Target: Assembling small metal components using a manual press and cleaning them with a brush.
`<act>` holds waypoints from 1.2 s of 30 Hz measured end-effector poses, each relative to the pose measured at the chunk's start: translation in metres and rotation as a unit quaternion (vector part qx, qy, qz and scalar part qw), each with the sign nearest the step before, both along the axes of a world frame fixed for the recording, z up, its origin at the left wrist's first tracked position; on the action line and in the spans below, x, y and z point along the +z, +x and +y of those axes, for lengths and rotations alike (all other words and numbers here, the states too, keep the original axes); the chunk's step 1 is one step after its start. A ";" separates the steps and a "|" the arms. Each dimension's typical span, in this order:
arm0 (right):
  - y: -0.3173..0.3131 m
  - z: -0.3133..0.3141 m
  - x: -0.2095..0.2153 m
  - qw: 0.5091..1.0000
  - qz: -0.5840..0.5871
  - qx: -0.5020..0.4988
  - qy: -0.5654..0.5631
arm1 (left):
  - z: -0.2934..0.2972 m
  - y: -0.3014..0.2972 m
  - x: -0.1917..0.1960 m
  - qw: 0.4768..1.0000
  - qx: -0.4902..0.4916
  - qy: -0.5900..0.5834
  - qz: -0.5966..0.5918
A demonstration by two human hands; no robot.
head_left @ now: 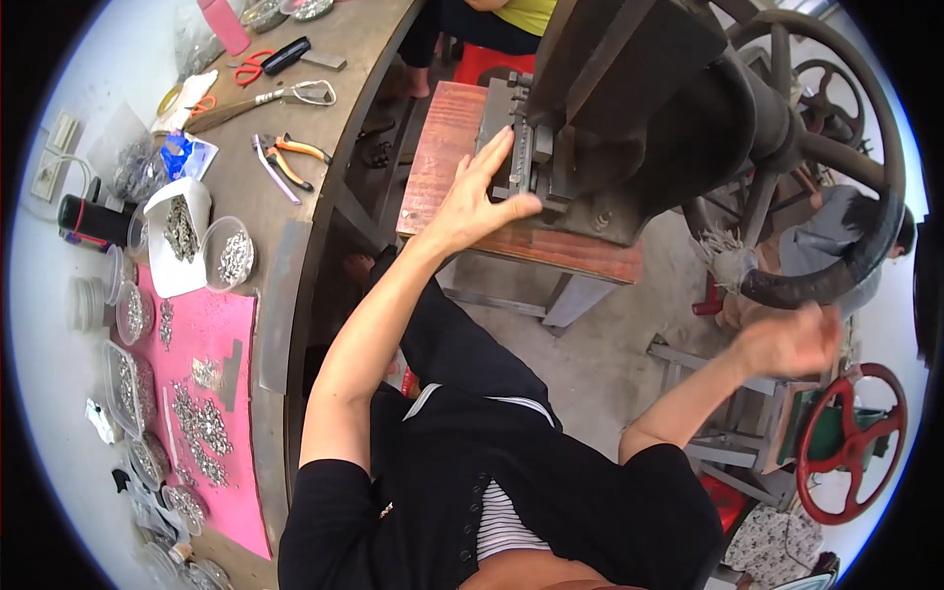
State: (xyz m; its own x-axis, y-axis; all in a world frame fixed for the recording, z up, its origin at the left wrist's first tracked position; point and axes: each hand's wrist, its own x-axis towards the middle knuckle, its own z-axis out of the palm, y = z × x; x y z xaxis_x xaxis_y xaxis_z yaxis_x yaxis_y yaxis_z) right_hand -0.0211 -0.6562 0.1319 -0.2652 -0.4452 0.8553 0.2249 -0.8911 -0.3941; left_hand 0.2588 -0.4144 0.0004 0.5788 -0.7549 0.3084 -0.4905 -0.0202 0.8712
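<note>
My left hand (477, 202) rests against the die block (526, 147) at the front of the press (639, 108), fingers stretched out flat and close together along its face, thumb pushed up to the block's lower corner. I cannot tell whether anything small sits under my fingertips. My right hand (792, 339) is at the press's big dark flywheel (865, 246), just under its lower rim, blurred; the fingers look curled, but I cannot tell whether they grip the rim. The press stands on a red-brown wooden stand (447, 147), which juts out left of the die block. Well left of the press is a curved workbench (295, 256) with orange pliers (295, 157), a pink mat (231, 413) strewn with small metal parts (202, 428), and clear tubs (231, 256) of more. Below the flywheel stands a smaller red handwheel (851, 442). Behind the press another person sits in a yellow shirt (526, 12).
</note>
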 end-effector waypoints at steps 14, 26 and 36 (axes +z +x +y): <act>-0.016 -0.057 0.112 0.917 0.350 0.091 0.166 | -0.019 -0.002 -0.006 0.989 0.064 0.028 -0.129; 0.008 -0.098 0.194 0.851 0.471 0.119 0.198 | -0.037 0.015 -0.007 0.988 0.052 0.044 -0.136; -0.018 -0.063 0.112 0.934 0.304 0.114 0.148 | -0.037 0.015 -0.009 0.989 0.056 0.037 -0.135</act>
